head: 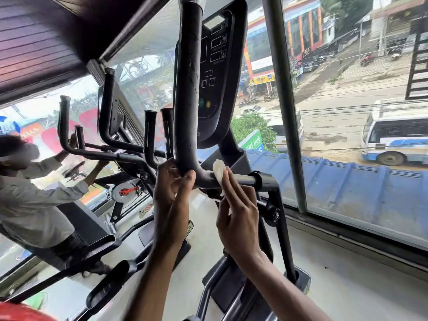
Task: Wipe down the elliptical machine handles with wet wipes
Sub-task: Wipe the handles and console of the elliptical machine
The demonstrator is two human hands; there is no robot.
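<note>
L hand [172,184] grips handle [187,100] bend; R hand [236,212] pinches wet wipe [218,170] vs crossbar [240,179].

The handle [187,77] is cut off at the top edge, well above our fingers. Much of the wipe [218,170] is hidden under the fingers [229,180] of our right hand [238,218]. The fingertips of our left hand [170,195] lie hidden behind the handle's bend. We cannot read the markings on the console [215,89] above them.

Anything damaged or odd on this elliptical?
The upright handle shows pale scratches and small nicks partway up its black covering: wear. Nothing else stands out. The right hand holds the wipe on its lower bar; the left hand grips its bend.
</note>
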